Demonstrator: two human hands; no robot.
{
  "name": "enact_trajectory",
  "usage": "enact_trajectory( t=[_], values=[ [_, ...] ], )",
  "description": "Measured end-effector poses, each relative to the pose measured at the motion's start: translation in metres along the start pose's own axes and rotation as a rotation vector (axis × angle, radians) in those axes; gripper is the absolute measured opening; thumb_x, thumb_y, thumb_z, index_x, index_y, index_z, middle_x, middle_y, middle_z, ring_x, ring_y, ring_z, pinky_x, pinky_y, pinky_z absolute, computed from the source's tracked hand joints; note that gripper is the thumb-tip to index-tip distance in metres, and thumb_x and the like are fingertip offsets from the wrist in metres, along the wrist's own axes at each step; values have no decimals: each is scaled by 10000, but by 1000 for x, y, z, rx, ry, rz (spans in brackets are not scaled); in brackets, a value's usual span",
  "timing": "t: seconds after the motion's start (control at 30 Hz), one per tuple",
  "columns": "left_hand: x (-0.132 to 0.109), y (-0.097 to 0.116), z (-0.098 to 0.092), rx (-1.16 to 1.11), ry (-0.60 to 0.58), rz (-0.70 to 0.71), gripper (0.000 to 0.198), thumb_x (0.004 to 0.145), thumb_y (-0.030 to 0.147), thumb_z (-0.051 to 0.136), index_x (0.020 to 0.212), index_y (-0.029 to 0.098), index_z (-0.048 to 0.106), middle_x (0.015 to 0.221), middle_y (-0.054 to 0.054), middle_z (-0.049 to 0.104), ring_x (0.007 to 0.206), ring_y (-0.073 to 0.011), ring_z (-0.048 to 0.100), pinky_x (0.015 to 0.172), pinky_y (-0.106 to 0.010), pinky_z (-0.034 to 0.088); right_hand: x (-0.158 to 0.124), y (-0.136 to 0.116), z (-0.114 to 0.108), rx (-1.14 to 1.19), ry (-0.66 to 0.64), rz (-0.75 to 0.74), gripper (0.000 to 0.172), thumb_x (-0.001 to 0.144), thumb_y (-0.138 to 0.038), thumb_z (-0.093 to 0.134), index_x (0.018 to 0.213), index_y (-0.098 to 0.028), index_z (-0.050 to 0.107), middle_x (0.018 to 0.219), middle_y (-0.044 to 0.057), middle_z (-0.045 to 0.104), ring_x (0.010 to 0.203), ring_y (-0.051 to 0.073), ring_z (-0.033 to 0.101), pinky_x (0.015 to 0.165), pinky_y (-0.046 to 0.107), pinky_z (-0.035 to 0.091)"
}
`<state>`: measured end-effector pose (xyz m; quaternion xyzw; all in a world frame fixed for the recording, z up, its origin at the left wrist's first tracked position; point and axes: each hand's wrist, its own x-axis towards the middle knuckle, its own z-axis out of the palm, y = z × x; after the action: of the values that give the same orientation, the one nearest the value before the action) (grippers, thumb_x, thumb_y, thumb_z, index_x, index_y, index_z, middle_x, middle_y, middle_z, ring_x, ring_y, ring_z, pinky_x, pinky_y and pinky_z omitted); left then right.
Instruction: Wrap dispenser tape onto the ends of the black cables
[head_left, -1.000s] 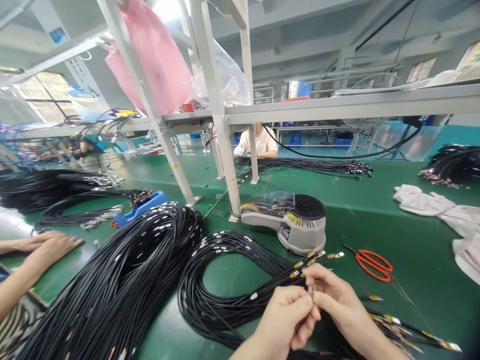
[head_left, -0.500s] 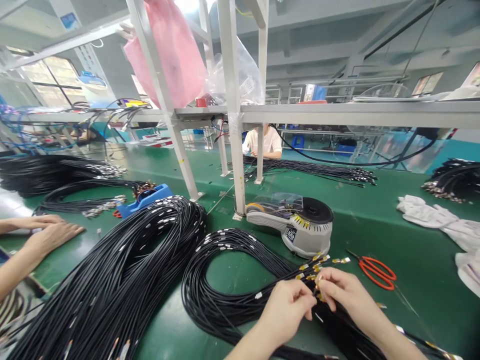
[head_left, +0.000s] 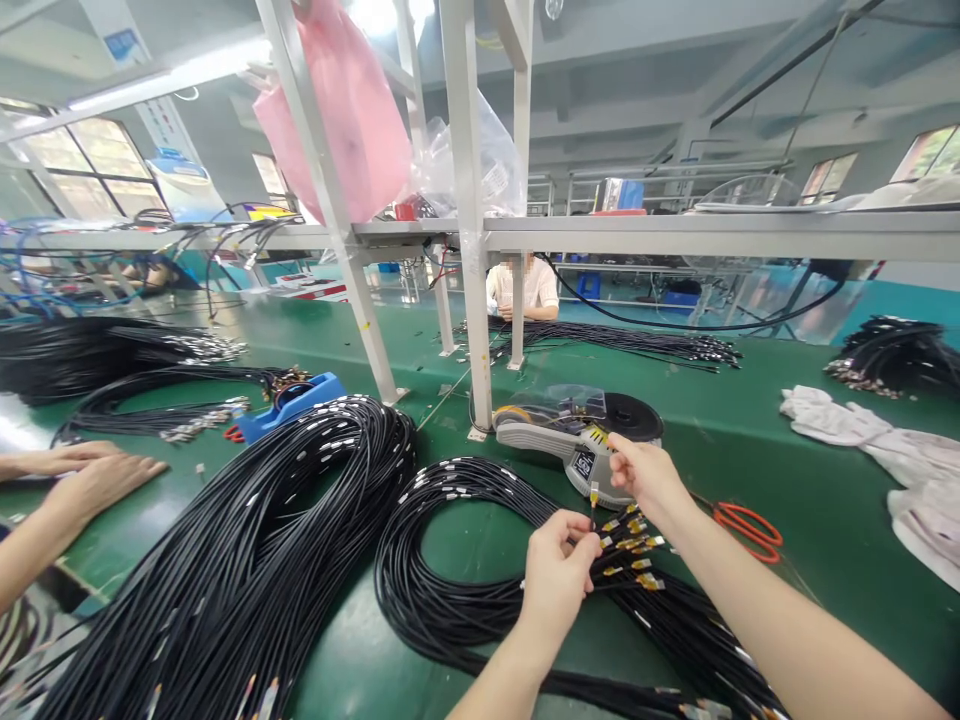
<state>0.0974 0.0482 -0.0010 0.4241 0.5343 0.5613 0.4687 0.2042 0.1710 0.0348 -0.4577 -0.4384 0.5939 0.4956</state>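
Note:
My left hand (head_left: 556,566) is closed in a pinch on the end of a thin black cable (head_left: 593,498) that stands up from it, its tip wrapped in yellow tape. My right hand (head_left: 645,474) reaches forward to the front of the grey tape dispenser (head_left: 581,437), thumb and forefinger pinched together there; what they hold is too small to make out. Below both hands lies a looped bundle of black cables (head_left: 465,560) with several yellow-taped ends (head_left: 634,550) fanned out on the green table.
A larger bundle of black cables (head_left: 255,560) lies to the left. Orange scissors (head_left: 746,528) lie right of the dispenser, white cloth gloves (head_left: 892,450) farther right. Another person's hands (head_left: 82,475) rest at the left edge. A shelf post (head_left: 472,250) stands behind the dispenser.
My right hand has left the cable end and moved forward and up to the tape dispenser. My left hand stays on the cable, now holding its end upright.

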Motion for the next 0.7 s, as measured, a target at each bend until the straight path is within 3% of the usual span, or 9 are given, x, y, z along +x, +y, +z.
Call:
enact_trajectory(
  t=[0.13, 0.2, 0.27, 0.37, 0.43, 0.5, 0.53, 0.6, 0.7],
  values=[
    [1, 3, -2, 27, 4, 21, 111, 724, 226, 507, 788, 136, 518, 669, -14, 580, 330, -43, 411, 308, -169, 289, -9, -3, 9, 66, -4, -49, 237, 588, -335, 699, 604, -147, 556, 326, -105, 366, 275, 35, 278, 338, 209, 299],
    [-1, 4, -4, 71, 35, 62, 106, 750, 229, 491, 806, 145, 521, 705, -20, 582, 360, -56, 444, 335, -185, 332, -26, -10, 15, 84, -37, -77, 240, 608, -335, 695, 583, -152, 542, 310, -133, 282, 278, 23, 213, 350, 211, 288],
    [-4, 2, -3, 166, 85, 168, 119, 788, 212, 449, 860, 158, 526, 751, -31, 590, 447, -89, 509, 429, -222, 424, -49, -19, 17, 84, -90, -104, 218, 655, -317, 681, 610, -147, 551, 335, -122, 309, 300, 27, 235, 387, 220, 304],
    [-13, -8, 4, 423, 62, 433, 268, 793, 128, 415, 1043, 171, 500, 975, -91, 594, 801, -184, 589, 726, -330, 482, -84, -31, 7, 41, -149, -144, 187, 705, -308, 664, 670, -151, 569, 366, -86, 403, 330, 54, 326, 408, 228, 287],
    [-19, -17, 11, 604, -34, 557, 429, 752, 65, 433, 1167, 174, 441, 1240, -141, 456, 1079, -246, 479, 880, -399, 412, -99, -38, -8, -64, -184, -261, 140, 771, -304, 605, 774, -167, 578, 416, -72, 455, 369, 74, 384, 435, 234, 300],
    [-25, -22, 18, 720, -113, 592, 509, 731, 36, 444, 1217, 181, 404, 1369, -150, 290, 1184, -270, 369, 926, -437, 360, -106, -42, -26, -118, -176, -297, 121, 811, -299, 550, 824, -181, 573, 433, -74, 458, 379, 82, 395, 461, 248, 327],
    [-28, -24, 21, 751, -137, 587, 489, 738, 41, 447, 1205, 182, 417, 1358, -149, 302, 1170, -269, 374, 914, -444, 359, -107, -42, -34, -121, -154, -291, 119, 815, -300, 538, 824, -186, 570, 430, -78, 448, 374, 83, 389, 470, 255, 338],
    [-32, -25, 26, 778, -198, 578, 346, 774, 95, 464, 1107, 184, 492, 1209, -126, 462, 1062, -252, 436, 858, -434, 375, -108, -39, -50, -102, -103, -261, 118, 807, -310, 538, 802, -195, 562, 424, -84, 426, 359, 82, 373, 478, 266, 349],
    [-37, -28, 32, 799, -392, 565, 145, 783, 248, 543, 906, 179, 577, 906, -69, 588, 885, -228, 468, 773, -386, 381, -108, -28, -68, -66, -58, -198, 117, 779, -319, 564, 778, -203, 555, 424, -86, 404, 352, 80, 361, 455, 260, 325]
  ],
)
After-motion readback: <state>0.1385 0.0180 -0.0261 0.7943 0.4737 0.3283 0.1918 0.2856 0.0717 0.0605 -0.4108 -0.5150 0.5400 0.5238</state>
